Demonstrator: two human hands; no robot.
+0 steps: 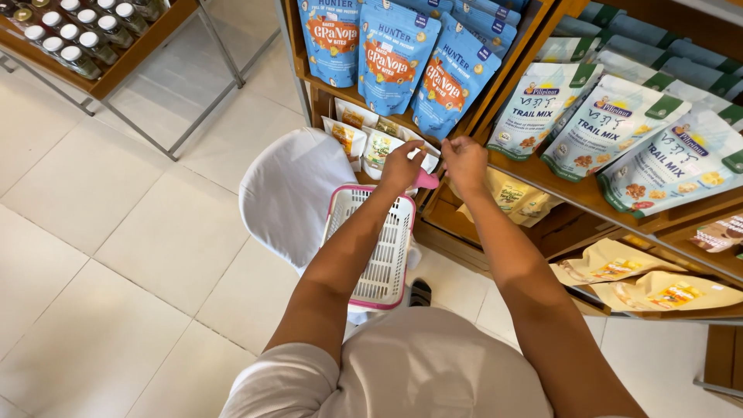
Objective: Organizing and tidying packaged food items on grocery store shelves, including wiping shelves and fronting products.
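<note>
While both arms stretch toward the wooden shelf (542, 176), the left hand (402, 166) and right hand (464, 164) meet over the far end of a pink-rimmed white basket (371, 251) that rests on the person's lap. Both are curled shut around something pink (426, 180), probably the basket's handle; I cannot tell for sure. A steady hold with the basket kept level looks wise to me, since blue pouches (393, 54) hang just above the knuckles. The fingertips are hidden, the small packets (377, 145) behind the hands are partly covered, and the pale trail-mix bags (611, 128) run off the right edge.
</note>
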